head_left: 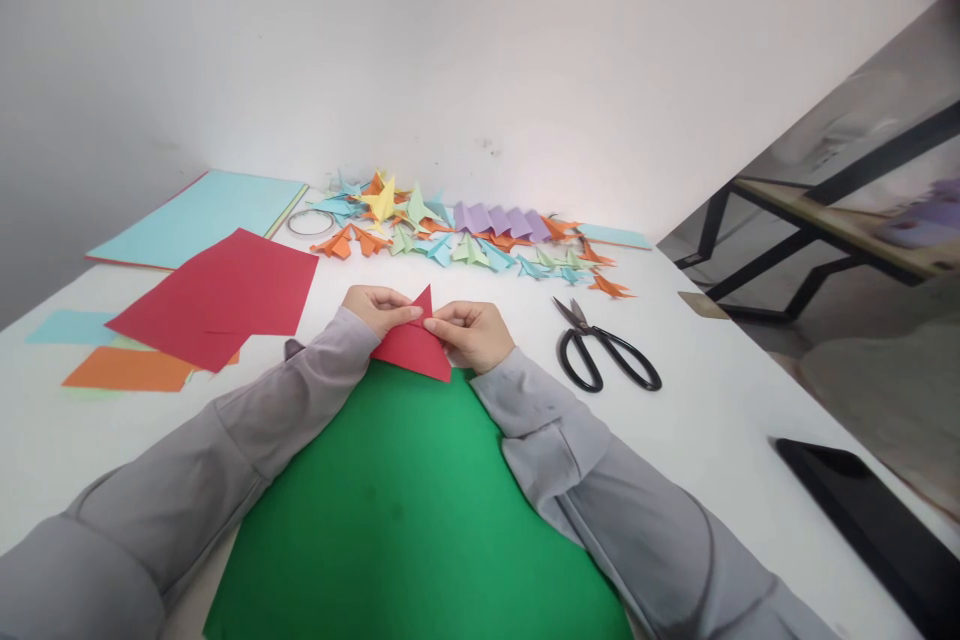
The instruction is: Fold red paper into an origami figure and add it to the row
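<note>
A small red folded paper point(412, 345), triangular with a point sticking up, is held between both my hands above a large green sheet point(412, 510) on the white table point(720, 420). My left hand point(379, 308) pinches its upper left edge with fingers closed. My right hand point(472, 332) pinches its right side, fingers curled on the paper. Both arms wear grey sleeves.
A red sheet point(221, 295) lies left over orange point(131, 370) and light blue sheets. A pile of folded paper shapes point(450, 230) and a tape ring point(310, 222) sit at the back. Black scissors point(604, 355) lie right of my hands. A black slab point(877, 525) rests near the right edge.
</note>
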`<action>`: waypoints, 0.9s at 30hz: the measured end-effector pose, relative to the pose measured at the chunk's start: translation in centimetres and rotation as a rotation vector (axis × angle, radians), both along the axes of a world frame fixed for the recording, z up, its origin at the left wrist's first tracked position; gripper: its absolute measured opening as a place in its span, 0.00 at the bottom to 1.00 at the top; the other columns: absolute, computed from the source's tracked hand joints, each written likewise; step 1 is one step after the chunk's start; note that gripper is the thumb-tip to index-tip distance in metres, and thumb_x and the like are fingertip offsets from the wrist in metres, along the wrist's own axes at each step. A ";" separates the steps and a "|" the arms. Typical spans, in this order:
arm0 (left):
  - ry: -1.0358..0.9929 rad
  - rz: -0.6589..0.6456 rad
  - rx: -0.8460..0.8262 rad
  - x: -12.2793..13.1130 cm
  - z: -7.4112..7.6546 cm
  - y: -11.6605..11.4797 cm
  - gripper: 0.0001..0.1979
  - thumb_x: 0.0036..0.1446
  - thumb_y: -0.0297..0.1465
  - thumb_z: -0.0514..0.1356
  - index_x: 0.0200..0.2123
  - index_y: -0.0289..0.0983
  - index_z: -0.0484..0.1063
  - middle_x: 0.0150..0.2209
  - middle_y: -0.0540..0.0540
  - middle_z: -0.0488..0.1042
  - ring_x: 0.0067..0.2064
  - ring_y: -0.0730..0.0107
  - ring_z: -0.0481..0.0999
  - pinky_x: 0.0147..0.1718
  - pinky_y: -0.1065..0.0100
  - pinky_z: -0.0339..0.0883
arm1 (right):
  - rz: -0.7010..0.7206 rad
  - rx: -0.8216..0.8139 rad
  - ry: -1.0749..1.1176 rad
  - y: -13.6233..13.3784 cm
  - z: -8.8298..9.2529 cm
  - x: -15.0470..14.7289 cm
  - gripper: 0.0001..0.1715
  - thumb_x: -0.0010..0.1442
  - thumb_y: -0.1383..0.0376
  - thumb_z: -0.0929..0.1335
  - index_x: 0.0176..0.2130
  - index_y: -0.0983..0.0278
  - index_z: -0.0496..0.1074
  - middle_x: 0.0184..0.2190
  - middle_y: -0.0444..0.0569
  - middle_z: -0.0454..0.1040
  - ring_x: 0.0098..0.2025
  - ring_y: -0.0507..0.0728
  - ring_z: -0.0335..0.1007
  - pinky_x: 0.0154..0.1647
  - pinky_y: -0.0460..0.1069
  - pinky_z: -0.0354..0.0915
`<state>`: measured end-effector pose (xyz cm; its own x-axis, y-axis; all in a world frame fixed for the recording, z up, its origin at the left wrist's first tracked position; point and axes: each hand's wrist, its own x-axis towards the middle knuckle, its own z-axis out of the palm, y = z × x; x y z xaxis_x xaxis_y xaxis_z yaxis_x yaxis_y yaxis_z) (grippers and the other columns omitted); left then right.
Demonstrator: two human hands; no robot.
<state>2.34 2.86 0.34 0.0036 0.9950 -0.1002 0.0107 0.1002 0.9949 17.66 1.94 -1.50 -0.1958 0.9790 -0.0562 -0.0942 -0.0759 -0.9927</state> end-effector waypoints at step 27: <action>-0.073 -0.083 -0.033 -0.1 0.3 0.1 0.13 0.28 0.35 0.70 0.19 0.33 0.74 0.13 0.54 0.67 0.17 0.82 0.61 0.17 0.76 0.54 | 0.047 0.060 -0.085 0.0 -0.1 0.0 0.21 0.39 0.51 0.72 0.19 0.65 0.67 0.11 0.38 0.62 0.14 0.46 0.52 0.16 0.44 0.47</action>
<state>2.23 2.94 0.66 0.0943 0.9871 -0.1292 -0.0519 0.1345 0.9895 17.69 1.93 -1.64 -0.2381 0.9711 -0.0160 -0.0074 -0.0183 -0.9998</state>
